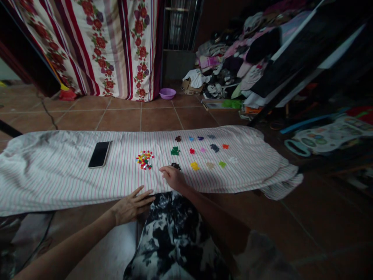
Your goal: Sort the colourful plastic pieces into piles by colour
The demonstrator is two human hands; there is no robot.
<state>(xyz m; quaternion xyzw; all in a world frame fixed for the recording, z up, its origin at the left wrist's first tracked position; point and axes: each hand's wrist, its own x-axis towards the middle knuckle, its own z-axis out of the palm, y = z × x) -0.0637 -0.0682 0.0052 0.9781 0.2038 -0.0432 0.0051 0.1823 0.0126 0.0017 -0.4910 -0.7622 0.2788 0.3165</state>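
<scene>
On the striped cloth (75, 179), near the middle of its length, I have the mixed pile (145, 159) of small pieces — red, yellow, green, orange and white among them. Just to its right, the right hand (174, 178) sits low over the cloth, fingers curled and the thumb and forefinger drawn close together; from up here I can't tell whether a piece is pinched between them. It partly covers the black pieces (175, 166). The left hand (132, 208) lies at the cloth's near edge, fingers loosely spread and touching the fabric, gripping nothing that I can see.

Beyond the right hand I get small single-colour groups in three rough rows: yellow pieces (194, 166), beige, lime and white nearest; dark green pieces (175, 151), red, pink, dark grey and orange in the middle; brown pieces (178, 138), two blues and a grey farthest. Left of the mixed pile lies a phone (99, 154), screen dark. Past the cloth, on the tiled floor (124, 118), I see a purple basin (167, 93) beside a flowered curtain (99, 46).
</scene>
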